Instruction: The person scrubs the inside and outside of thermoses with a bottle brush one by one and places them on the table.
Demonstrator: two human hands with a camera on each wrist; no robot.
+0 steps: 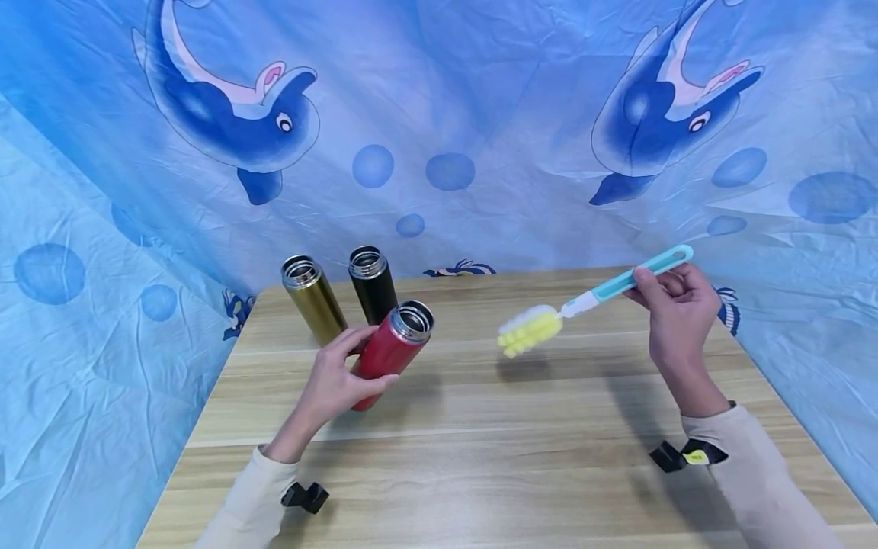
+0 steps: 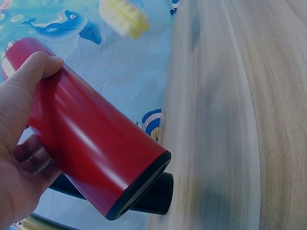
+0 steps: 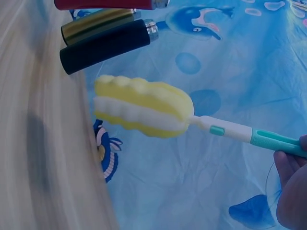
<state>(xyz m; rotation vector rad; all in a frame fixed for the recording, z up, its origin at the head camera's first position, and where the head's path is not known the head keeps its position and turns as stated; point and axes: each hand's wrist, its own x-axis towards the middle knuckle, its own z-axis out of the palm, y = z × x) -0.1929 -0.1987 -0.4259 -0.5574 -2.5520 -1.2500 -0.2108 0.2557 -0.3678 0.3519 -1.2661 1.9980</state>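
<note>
In the head view my left hand [image 1: 341,379] grips a red thermos flask [image 1: 391,347] round its body; the flask is lidless and tilts with its steel mouth toward the right. Its black base [image 2: 139,187] shows in the left wrist view, lifted off the table. My right hand [image 1: 682,313] pinches the turquoise handle [image 1: 634,277] of a bottle brush, whose yellow and white sponge head [image 1: 530,329] hangs over the table, pointing left, apart from the red flask. Behind the left hand stand a gold flask [image 1: 315,301] and a black flask [image 1: 373,286], both lidless.
The wood-grain table [image 1: 480,473] ends at a blue curtain [image 1: 507,137] printed with dolphins, which hangs behind and along both sides. Black straps with small mounts sit on both wrists, the right one [image 1: 689,455] bearing a yellow label.
</note>
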